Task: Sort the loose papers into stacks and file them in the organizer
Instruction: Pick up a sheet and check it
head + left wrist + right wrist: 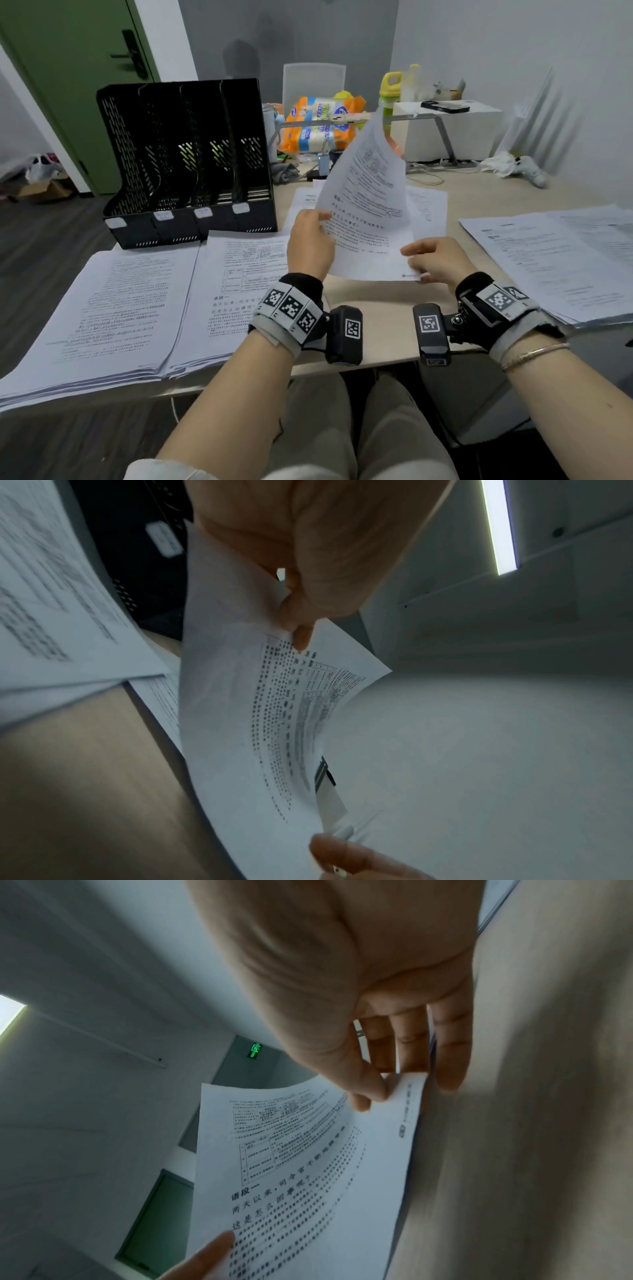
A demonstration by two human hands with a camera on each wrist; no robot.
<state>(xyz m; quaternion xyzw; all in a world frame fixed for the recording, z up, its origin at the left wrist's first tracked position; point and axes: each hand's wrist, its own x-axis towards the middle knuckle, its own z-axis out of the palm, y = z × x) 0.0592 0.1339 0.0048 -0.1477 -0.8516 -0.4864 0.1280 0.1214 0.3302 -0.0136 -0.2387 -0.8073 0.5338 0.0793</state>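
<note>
Printed sheet [368,205] held raised over table [370,298], pinched at L edge by left hand [310,245] fingers, at lower R corner by right hand [436,260] thumb + fingers. Heading "请段一" legible, right wrist view. Black organizer [186,161] stood rear-L, slot labels unreadable. Paper stacks [113,308] laid L and R.

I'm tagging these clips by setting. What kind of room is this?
Probably an office or workroom: a desk covered in printed paper stacks, a black file organizer, and a green door with an electronic lock.
</note>
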